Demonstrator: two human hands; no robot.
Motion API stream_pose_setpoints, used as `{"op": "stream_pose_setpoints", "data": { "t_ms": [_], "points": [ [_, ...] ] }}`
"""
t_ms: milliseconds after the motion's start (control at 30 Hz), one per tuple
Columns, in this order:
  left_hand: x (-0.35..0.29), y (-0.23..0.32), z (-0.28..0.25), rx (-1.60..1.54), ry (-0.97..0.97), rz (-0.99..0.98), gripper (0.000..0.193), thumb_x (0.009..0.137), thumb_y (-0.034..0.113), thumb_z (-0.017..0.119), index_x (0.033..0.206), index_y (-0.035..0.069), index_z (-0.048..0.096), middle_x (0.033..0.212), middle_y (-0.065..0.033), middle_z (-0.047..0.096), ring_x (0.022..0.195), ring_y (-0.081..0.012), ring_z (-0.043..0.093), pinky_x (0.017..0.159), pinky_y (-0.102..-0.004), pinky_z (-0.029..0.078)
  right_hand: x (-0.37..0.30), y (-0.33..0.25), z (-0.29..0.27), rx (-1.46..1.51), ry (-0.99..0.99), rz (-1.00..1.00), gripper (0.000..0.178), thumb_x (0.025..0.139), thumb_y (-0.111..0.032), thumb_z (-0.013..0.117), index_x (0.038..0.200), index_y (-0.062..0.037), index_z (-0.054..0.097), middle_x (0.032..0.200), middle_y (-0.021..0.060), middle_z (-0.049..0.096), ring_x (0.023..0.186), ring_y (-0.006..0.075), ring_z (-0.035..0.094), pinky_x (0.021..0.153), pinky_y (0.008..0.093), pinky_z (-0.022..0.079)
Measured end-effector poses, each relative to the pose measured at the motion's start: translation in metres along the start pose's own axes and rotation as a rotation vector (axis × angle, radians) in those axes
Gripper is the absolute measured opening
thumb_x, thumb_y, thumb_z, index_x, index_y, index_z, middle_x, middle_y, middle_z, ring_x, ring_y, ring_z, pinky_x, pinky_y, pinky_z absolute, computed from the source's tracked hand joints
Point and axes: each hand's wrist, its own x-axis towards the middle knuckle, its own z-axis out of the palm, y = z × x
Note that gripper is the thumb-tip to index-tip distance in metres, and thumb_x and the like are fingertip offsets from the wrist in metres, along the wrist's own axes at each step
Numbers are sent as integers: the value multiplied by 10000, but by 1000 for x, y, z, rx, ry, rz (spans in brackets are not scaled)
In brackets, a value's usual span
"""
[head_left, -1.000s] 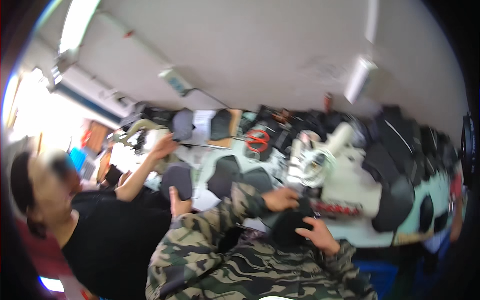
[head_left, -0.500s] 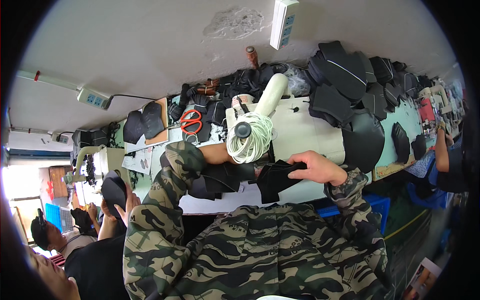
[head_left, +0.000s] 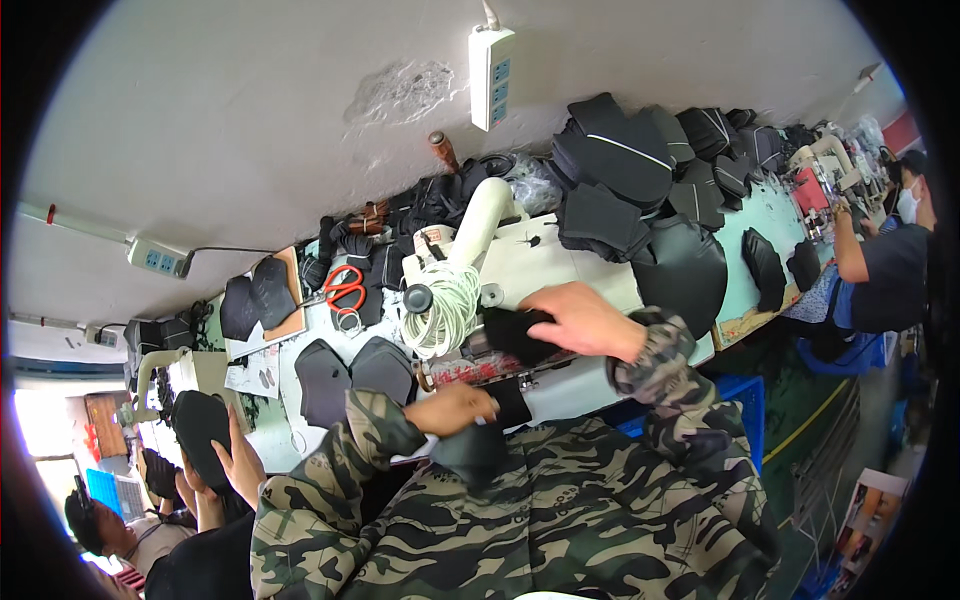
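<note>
A pale grey wall [head_left: 290,120] with a patch of flaking plaster [head_left: 402,90] backs a long, light-topped worktable [head_left: 560,392], crowded with stacks of dark grey padded panels [head_left: 615,150].

In the middle stands a cream-white sewing machine [head_left: 575,262], a loose coil of pale cable [head_left: 440,312] heaped at its left end. The right hand [head_left: 585,320], palm down, has its fingers closed over a soft black piece [head_left: 512,335] just in front of the machine; the fingertips' exact hold on the underside is hidden. The left hand [head_left: 455,408], nearer the body, is curled narrow on a blurred dark grey piece [head_left: 470,452] that hangs in front of the camouflage jacket [head_left: 610,500] (whether it touches the cloth, I cannot tell). Orange-handled scissors [head_left: 344,288] lie farther left, well apart from both hands.

The likeliest trouble, I judge, is a snag: the coil sits close to the right hand's piece, and a careless sweep leftward could hook it. The dark grey piece, if pinched only at its upper edge, might slip down into the lap should the fingers loosen.
</note>
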Motion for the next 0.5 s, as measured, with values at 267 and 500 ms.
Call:
{"op": "stream_pose_setpoints", "data": {
  "t_ms": [267,500],
  "points": [
    [-13,-12,-46,-59,66,-143,249,989,226,561,1003,-20,599,866,12,619,803,-73,526,765,-267,467,-36,-9,7,76,180,118,237,805,-132,709,1004,-23,639,872,137,609,838,351,607,726,433,483],
    [-3,8,-105,393,45,-234,437,848,241,699,1220,45,581,1114,-131,647,1015,-269,580,951,-379,447,-34,-1,12,264,-67,104,273,790,-187,719,964,9,643,891,177,638,837,386,610,737,437,483]
  ]
}}
